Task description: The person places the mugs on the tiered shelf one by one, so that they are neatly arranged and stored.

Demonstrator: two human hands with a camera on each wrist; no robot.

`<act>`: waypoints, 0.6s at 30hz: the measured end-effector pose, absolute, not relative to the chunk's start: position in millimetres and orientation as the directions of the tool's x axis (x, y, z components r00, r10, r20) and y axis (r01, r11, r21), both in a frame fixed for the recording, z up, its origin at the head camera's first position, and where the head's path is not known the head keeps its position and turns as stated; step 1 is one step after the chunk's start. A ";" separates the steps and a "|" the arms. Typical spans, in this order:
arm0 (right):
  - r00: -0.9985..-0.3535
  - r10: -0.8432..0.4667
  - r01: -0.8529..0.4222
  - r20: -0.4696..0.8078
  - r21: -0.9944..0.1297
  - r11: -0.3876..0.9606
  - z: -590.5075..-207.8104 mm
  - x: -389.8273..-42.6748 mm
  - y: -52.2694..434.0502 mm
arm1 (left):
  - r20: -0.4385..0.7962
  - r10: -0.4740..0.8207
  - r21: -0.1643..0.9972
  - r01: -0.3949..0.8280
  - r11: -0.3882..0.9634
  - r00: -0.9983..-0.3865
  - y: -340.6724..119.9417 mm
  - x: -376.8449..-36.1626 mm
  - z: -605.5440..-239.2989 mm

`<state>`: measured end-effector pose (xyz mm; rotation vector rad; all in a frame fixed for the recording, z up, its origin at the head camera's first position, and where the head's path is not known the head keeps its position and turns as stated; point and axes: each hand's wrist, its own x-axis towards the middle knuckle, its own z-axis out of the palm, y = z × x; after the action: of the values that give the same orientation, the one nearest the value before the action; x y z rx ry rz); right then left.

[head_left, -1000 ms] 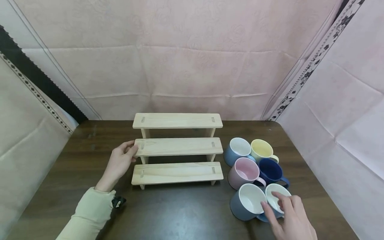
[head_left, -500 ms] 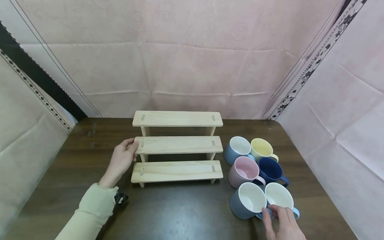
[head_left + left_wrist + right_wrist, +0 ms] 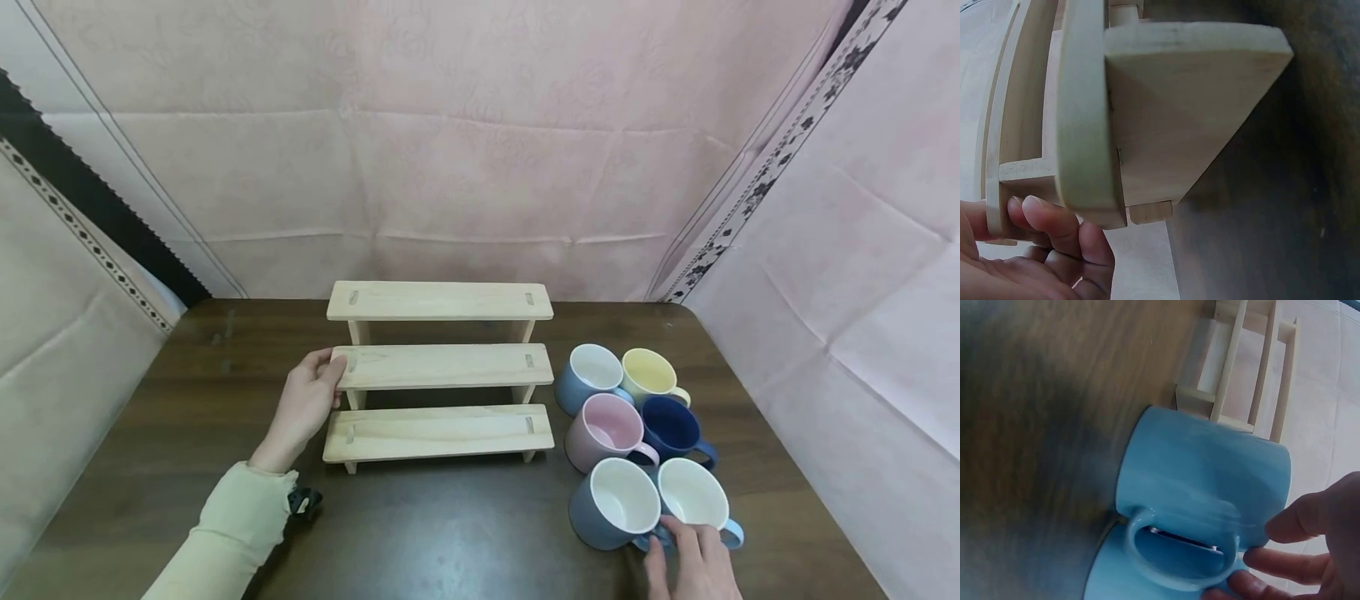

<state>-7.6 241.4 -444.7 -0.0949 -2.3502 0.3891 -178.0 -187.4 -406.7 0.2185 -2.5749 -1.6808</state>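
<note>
Six mugs crowd the desk (image 3: 465, 533) right of a three-step wooden rack (image 3: 438, 367). Right hand (image 3: 693, 567) fingers curl at the handle of the near light-blue mug (image 3: 693, 498), at the desk's front right; the grey mug (image 3: 615, 504) touches it on the left, with pink (image 3: 606, 432), navy (image 3: 671, 427), yellow (image 3: 651, 377) and blue (image 3: 588, 377) packed behind. Left hand (image 3: 303, 408) grips the rack's middle step at its left end.
</note>
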 end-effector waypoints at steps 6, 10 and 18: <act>-0.745 0.174 -0.050 0.644 -0.313 0.948 -447.7 -6.3 239.3 | -0.037 -0.150 0.920 -0.092 0.381 -0.988 -188.0 -178.6 -406.8; -0.738 0.150 -0.082 0.658 -0.308 0.948 -451.6 -7.8 239.7 | -0.055 -0.161 0.924 -0.111 0.365 -0.985 -186.9 -179.9 -406.1; -0.742 0.184 -0.083 0.645 -0.360 0.929 -459.1 -8.9 235.6 | -0.045 -0.168 0.916 -0.108 0.388 -0.985 -185.2 -182.3 -408.9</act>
<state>-8.9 235.6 -459.1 -0.0712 -2.3595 0.4805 -182.3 -185.2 -408.9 0.2562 -2.5703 -1.6893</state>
